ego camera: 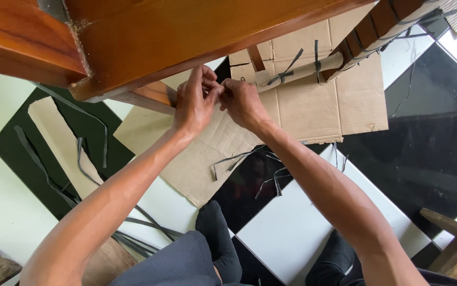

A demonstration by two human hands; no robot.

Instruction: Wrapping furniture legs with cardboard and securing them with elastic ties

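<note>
My left hand (194,100) and my right hand (242,101) meet fingertip to fingertip just below the edge of a varnished wooden furniture piece (186,37). The fingers of both are pinched together on something small and thin; I cannot tell what it is. To the right of my right hand, a cardboard-wrapped wooden bar (302,70) is tied with dark straps (287,73). Flattened brown cardboard (313,108) lies on the floor under both hands.
Dark strap offcuts (271,177) are strewn over the black and white floor tiles (292,228). A cardboard strip (59,140) lies at left with long dark straps (43,169). A wooden piece (453,249) sits at lower right. My knees and dark socks (218,233) are at the bottom.
</note>
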